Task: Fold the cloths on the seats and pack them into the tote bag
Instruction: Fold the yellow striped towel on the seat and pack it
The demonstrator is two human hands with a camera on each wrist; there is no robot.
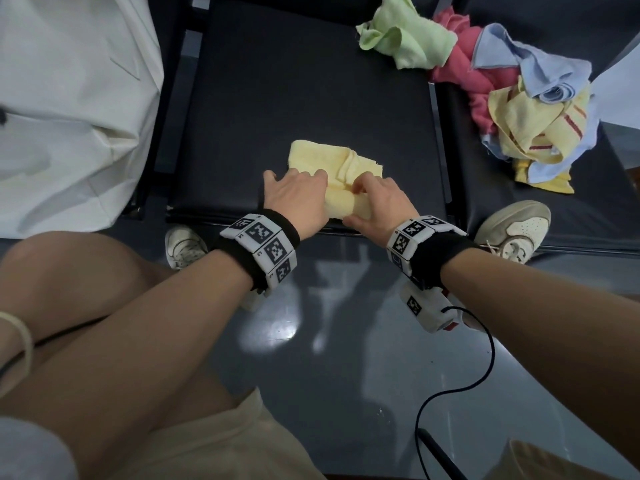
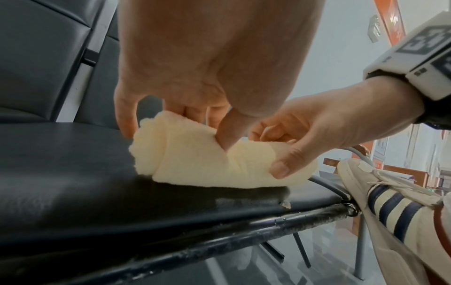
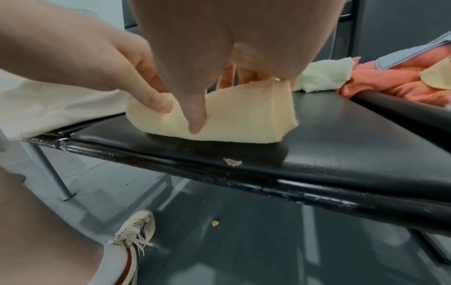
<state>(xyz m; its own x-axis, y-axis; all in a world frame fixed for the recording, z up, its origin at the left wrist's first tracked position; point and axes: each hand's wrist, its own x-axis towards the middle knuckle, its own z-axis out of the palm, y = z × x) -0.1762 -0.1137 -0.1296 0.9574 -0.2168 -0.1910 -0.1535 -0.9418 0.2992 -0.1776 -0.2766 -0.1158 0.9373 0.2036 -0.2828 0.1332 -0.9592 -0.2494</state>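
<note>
Left seat: white tote bag [image 1: 69, 109], slumped across the cushion, mouth not visible from here; whether it holds any cloths yet cannot be told.

Middle seat [image 1: 311, 81], black padded: one pale yellow cloth [image 1: 332, 161], partly folded, lying near the front edge. Its near portion is doubled over into a thick roll; its far portion lies flat on the cushion with a loose flap on top.

Left hand [image 1: 298, 199], on the left end of that roll: fingers curled over the top, thumb pressed into the front of the fold, gripping it. The left wrist view shows the thumb dug into the cloth and the fingertips behind it.

Right hand [image 1: 377, 202], on the right end of the same roll: fingers curled and pinching the fabric, thumb against the near face. Both hands have hold of this one cloth, close together, almost touching.

Right seat: unfolded heap, straddling the gap between the middle and right seats. Contents, as far as visible: light green cloth [image 1: 405, 39], red cloth [image 1: 464, 67], blue cloth [image 1: 530, 64], yellow cloth with red stripes [image 1: 543, 129].

Progress, by judgement: early. One cloth is mid-fold; at least four more wait crumpled in the heap; no cloth is seen going into the bag. Remaining: finish this fold, pack it leftward into the tote, then repeat for the heap.
</note>
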